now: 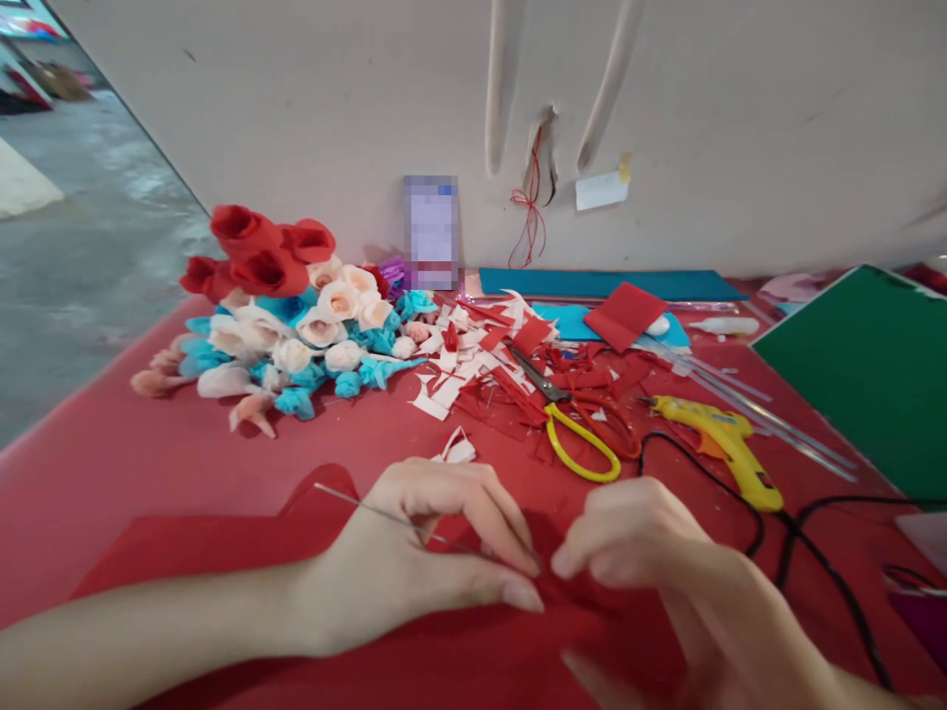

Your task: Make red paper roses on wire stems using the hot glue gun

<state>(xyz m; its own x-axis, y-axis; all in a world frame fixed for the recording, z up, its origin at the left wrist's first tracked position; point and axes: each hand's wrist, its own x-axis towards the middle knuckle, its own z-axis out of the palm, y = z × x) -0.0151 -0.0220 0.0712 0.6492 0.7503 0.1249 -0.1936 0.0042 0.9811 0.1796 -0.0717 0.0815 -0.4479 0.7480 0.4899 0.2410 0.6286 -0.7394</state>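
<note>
Your left grip (444, 547) is closed, thumb and fingertips pinching one thin wire (381, 512). The wire slants from those fingertips back across your hand, its free end sticking out above your wrist on the left. Your right grip (643, 542) is just beside the left fingertips, fingers curled; it is blurred, and you can't tell from here whether it holds anything. Dark red sheet material (214, 542) spreads beneath both your hands on the red desk (370, 439).

Beyond your fingers lies one pair of scissors (556, 394), with one yellow loop and one red loop, its blades on a heap of red and white scraps (463, 360) too many to count. To its right you have one yellow glue gun (714, 439), its black cord (829, 572) trailing toward you.

At the far left sits a pile of paper flowers: four red blooms (266, 271) on top, and pale and blue ones (322, 325) too crowded to number. One phone (431, 232) leans upright behind them, and one green board (865, 385) is at your far right.
</note>
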